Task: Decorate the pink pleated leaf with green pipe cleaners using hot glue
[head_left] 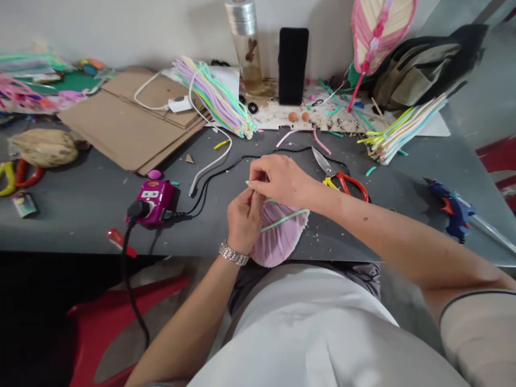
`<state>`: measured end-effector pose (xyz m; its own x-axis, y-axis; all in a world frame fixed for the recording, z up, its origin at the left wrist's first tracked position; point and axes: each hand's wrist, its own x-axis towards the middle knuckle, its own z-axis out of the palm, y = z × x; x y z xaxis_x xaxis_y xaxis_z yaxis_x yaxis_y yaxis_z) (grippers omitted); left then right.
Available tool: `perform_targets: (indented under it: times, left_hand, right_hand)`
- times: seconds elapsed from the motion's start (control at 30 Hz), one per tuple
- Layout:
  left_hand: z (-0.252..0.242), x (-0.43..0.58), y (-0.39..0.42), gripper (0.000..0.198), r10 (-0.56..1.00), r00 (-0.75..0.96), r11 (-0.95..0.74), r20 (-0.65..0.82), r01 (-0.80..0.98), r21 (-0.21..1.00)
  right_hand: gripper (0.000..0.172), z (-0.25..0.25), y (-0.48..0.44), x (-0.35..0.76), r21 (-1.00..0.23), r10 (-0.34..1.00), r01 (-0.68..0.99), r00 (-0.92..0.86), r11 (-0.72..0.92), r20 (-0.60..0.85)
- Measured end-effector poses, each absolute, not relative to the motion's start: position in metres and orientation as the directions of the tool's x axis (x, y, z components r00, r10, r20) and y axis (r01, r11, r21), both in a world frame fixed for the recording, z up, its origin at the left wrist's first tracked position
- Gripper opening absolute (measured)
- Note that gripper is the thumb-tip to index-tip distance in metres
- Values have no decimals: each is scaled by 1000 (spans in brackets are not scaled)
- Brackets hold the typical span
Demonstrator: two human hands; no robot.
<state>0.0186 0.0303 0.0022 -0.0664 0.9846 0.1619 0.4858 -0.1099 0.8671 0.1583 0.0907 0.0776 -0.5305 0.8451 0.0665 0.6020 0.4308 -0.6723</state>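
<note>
A pink pipe-cleaner leaf (278, 239) with a pale green midrib lies at the table's front edge, its narrow end up between my hands. My left hand (244, 221) grips the leaf's narrow end, and a silver wristwatch (234, 253) sits on that wrist. My right hand (280, 180) comes in from the right, its fingertips pinching a thin green pipe cleaner (252, 184) against my left fingers. Part of the pinched end is hidden by my fingers. Red-handled scissors (341, 180) lie open just beyond my right hand.
A magenta rotary tool (152, 201) trails a black cord across the grey table (80, 226). Cardboard sheets (133, 121), pipe-cleaner bundles (213, 97), a blue glue gun (449, 209), a tall bottle (245, 45), and a black phone (293, 65) surround the work area.
</note>
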Motion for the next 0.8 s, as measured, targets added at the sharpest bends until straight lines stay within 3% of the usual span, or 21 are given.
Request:
perform_targets:
  times: [0.2,0.4,0.63,0.8]
  left_hand:
    - [8,24,25,36,974,-6,-178,229,608,774]
    - [10,22,20,33,977,32,-187,209,599,779]
    - [4,16,14,20,953,161,-302,258,598,743]
    - [0,18,12,21,921,209,-380,327,661,647]
  right_hand:
    - [3,74,86,168,-730,864,560,-496,393,85]
    - [18,77,90,168,-716,849,545,-514,436,126]
    - [19,60,74,224,-867,929,411,-342,283,141]
    - [18,39,58,254,-865,959,436,-237,249,157]
